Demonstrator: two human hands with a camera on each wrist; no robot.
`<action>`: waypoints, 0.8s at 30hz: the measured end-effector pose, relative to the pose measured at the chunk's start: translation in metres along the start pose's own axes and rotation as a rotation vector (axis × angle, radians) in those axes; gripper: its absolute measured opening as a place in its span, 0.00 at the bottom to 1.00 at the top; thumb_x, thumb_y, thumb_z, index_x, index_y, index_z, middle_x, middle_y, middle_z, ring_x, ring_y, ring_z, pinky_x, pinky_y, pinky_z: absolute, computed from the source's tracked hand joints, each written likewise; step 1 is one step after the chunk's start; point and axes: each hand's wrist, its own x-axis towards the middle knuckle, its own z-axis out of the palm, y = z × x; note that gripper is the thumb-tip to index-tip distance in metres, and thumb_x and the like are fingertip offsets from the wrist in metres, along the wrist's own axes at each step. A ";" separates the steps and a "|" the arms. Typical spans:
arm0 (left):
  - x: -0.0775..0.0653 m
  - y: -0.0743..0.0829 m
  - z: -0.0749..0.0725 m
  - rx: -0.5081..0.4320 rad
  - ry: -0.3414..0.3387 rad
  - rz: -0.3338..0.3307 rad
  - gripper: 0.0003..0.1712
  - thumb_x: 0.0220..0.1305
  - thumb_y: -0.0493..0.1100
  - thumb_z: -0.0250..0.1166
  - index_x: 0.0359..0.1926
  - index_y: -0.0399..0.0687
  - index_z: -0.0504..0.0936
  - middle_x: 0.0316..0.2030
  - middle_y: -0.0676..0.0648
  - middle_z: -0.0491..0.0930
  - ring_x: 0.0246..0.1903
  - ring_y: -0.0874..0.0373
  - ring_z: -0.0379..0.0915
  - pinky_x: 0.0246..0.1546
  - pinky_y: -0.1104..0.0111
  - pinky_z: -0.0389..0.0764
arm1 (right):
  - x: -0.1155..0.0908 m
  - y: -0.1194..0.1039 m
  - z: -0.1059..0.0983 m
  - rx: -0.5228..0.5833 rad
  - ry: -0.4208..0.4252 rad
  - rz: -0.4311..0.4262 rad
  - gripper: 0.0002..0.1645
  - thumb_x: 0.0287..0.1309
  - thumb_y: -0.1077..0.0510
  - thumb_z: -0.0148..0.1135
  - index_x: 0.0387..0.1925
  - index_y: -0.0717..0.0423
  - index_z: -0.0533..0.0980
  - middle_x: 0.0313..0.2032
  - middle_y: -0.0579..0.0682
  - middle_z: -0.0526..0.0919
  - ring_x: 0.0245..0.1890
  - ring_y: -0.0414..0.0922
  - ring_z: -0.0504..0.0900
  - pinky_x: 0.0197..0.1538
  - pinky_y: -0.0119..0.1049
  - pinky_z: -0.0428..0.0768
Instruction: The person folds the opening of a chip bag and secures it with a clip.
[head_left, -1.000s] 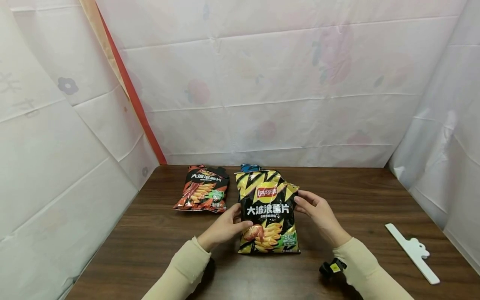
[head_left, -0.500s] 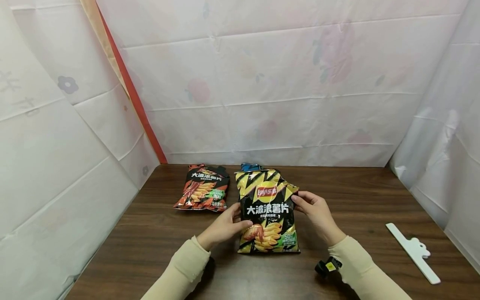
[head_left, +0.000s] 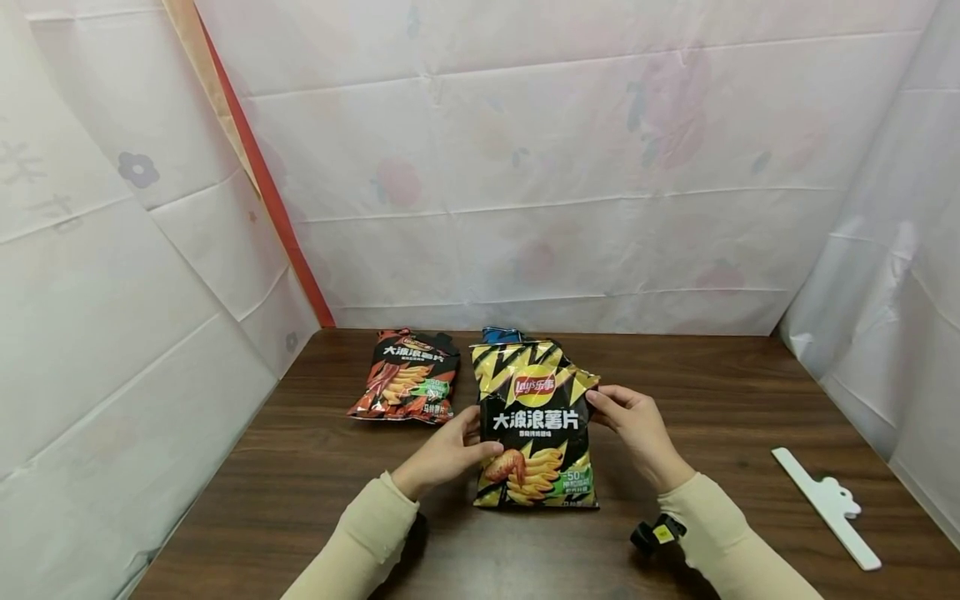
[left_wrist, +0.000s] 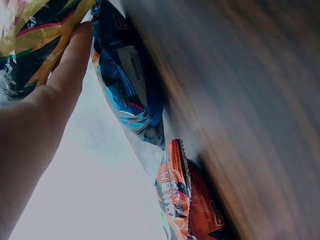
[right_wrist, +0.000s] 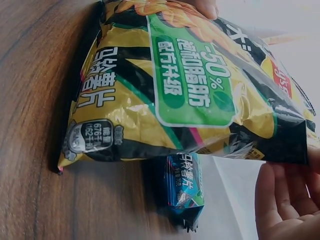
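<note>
A yellow and black bag of potato chips is tilted up off the table at the middle of the head view, its front facing me. My left hand grips its left side, thumb across the front and fingers behind. At the upper right edge, my right hand pinches the bag's torn-looking corner. From the right wrist, the bag shows its green label, its bottom edge close to the wood. Behind it is a blue chip bag, mostly hidden in the head view.
To the left lies a red and black chip bag. A long white sealing clip rests on the right of the brown wooden table. White printed sheets wall in the back and both sides.
My right wrist has shifted slightly left, its fingers still at the bag's upper right edge. The left hand and the yellow bag stay almost in place.
</note>
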 end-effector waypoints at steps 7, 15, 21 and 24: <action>0.002 0.001 -0.001 -0.003 0.011 0.013 0.51 0.65 0.54 0.66 0.75 0.34 0.49 0.71 0.29 0.58 0.67 0.34 0.61 0.65 0.46 0.67 | 0.000 0.001 0.000 0.041 -0.009 -0.010 0.11 0.64 0.53 0.65 0.39 0.57 0.83 0.33 0.39 0.85 0.35 0.36 0.85 0.48 0.39 0.84; 0.005 0.011 -0.003 -0.030 0.069 0.001 0.54 0.61 0.56 0.69 0.76 0.38 0.51 0.72 0.33 0.58 0.68 0.36 0.61 0.65 0.47 0.68 | -0.001 0.001 0.000 0.044 -0.012 -0.023 0.10 0.63 0.53 0.65 0.39 0.55 0.83 0.34 0.39 0.85 0.34 0.37 0.85 0.46 0.37 0.84; 0.012 0.026 -0.013 -0.087 0.155 0.015 0.53 0.60 0.58 0.69 0.76 0.42 0.52 0.72 0.36 0.59 0.68 0.40 0.62 0.65 0.48 0.67 | -0.001 0.001 0.001 0.057 -0.008 -0.014 0.08 0.64 0.54 0.65 0.38 0.55 0.83 0.33 0.39 0.85 0.34 0.36 0.85 0.45 0.35 0.84; 0.017 0.035 -0.019 -0.103 0.191 0.045 0.48 0.63 0.55 0.68 0.75 0.43 0.55 0.69 0.37 0.64 0.67 0.42 0.65 0.64 0.50 0.70 | -0.002 0.001 0.001 0.055 -0.009 -0.016 0.09 0.64 0.54 0.64 0.39 0.55 0.83 0.33 0.39 0.85 0.34 0.36 0.85 0.46 0.37 0.84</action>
